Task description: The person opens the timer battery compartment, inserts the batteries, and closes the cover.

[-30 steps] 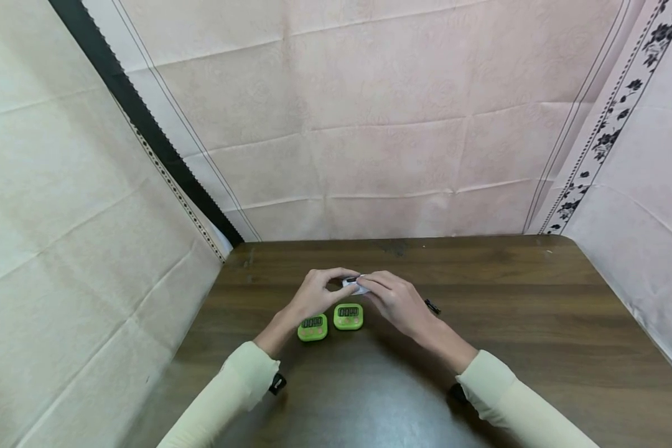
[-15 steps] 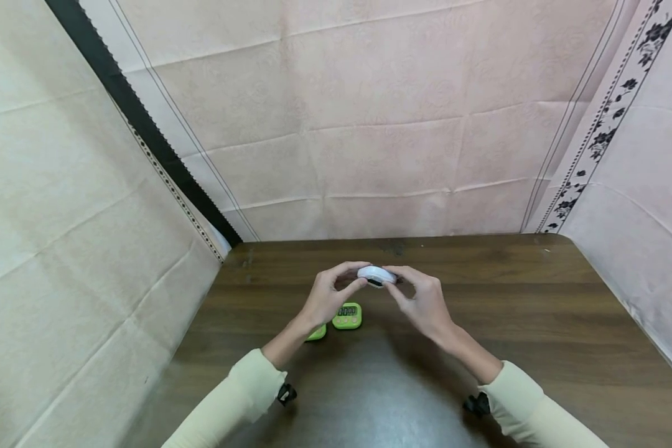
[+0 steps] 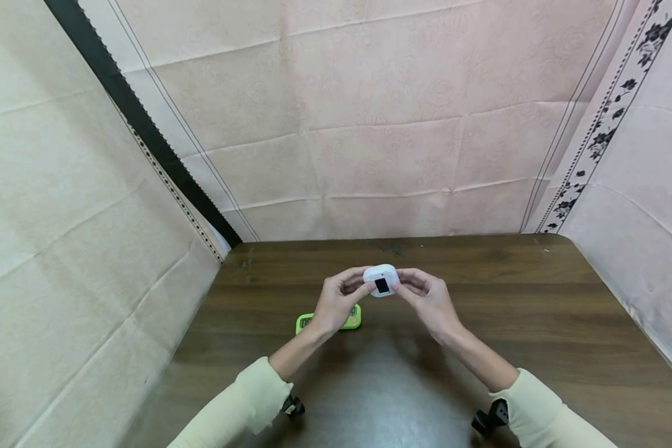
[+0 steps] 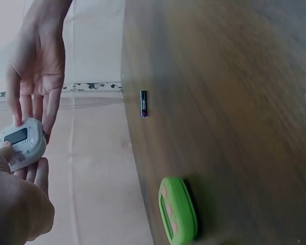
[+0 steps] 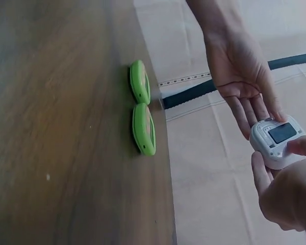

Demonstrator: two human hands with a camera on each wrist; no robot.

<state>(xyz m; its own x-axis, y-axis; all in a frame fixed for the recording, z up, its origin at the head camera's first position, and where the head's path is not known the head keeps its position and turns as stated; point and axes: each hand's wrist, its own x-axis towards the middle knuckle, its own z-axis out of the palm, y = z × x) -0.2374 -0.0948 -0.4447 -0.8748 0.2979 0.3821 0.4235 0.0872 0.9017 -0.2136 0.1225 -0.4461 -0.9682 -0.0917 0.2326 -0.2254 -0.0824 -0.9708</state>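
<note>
Both hands hold a white timer (image 3: 381, 280) above the table. A dark rectangle shows on its side toward the head camera. My left hand (image 3: 338, 303) grips its left edge, thumb on the near face and fingers behind. On the opposite edge, my right hand (image 3: 430, 305) pinches it in a similar way. In the left wrist view the timer (image 4: 23, 143) is tilted, with the right hand (image 4: 41, 71) above it. The right wrist view also shows the timer (image 5: 279, 140) between the thumbs and fingers of both hands.
Two green timers (image 5: 141, 81) (image 5: 144, 129) lie on the brown wooden table (image 3: 246, 274), partly hidden by the left hand in the head view. A small dark battery (image 4: 144, 103) lies on the table. Pale cloth (image 3: 369, 124) hangs around the table.
Both hands have lifted the white timer and moved right with it. They have turned it, so the side with the dark rectangle faces the head camera. The left arm now covers more of the green timers.
</note>
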